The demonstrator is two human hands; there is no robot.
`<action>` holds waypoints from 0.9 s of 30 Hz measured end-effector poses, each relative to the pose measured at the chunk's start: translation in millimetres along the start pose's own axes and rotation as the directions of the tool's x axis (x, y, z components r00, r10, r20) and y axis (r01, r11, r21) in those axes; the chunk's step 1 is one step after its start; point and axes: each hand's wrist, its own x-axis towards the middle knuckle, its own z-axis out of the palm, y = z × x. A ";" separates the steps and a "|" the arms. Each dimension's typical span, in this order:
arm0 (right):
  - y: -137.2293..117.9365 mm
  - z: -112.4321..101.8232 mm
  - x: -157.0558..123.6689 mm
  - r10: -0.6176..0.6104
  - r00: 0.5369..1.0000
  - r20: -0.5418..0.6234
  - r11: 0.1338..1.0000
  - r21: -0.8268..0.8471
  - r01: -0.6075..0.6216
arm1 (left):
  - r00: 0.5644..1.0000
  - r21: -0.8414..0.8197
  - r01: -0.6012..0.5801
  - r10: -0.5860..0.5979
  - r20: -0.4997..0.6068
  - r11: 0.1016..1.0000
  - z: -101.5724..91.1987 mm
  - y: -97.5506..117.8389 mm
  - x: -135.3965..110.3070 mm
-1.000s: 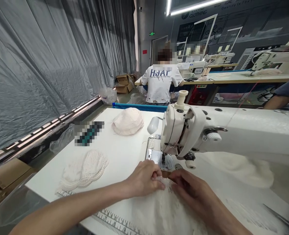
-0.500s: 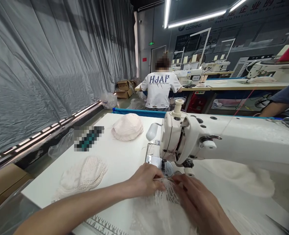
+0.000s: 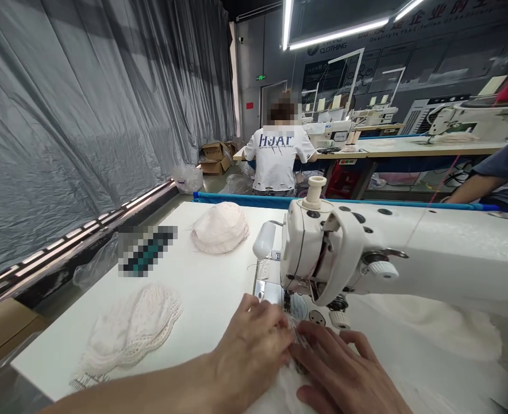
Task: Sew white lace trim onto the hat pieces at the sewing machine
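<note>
Sheer white fabric [image 3: 282, 388] lies bunched in front of the sewing machine [image 3: 323, 247], close to its needle area. My left hand [image 3: 256, 345] is closed on this fabric, its fingers curled just before the metal plate [image 3: 271, 290]. To its right, my right hand [image 3: 344, 368] rests on the same fabric with fingers stretched and apart; its thumb is away from them. The two hands nearly touch. Most of the fabric, and the needle and presser foot, are hidden behind the hands and machine head.
A pale pink fabric piece [image 3: 220, 227] and a scalloped white lace piece [image 3: 129, 328] lie on the white table [image 3: 211, 282]. More white cloth [image 3: 443, 328] sits beneath the machine arm. A person [image 3: 275, 155] sits ahead; another person's arm [image 3: 473, 187] shows at right.
Both hands have shifted downward slightly around the fabric. The right hand's fingers have spread apart over it. The view has tilted a little, and the fabric is now more covered.
</note>
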 end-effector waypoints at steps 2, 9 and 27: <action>2.1 1.0 0.0 0.016 1.000 0.024 1.000 -0.004 -0.016 | 0.999 0.054 -0.029 0.027 0.039 0.998 3.2 -1.8 -2.6; 28.6 23.5 -3.7 0.021 1.000 -0.014 0.982 -0.187 -0.023 | 0.999 0.120 -0.029 0.025 0.040 0.992 21.3 -45.6 31.6; -3.6 15.4 7.5 0.186 0.965 -0.187 0.974 0.164 -0.156 | 0.991 0.139 -0.116 0.123 -0.043 0.983 17.1 -11.2 -0.6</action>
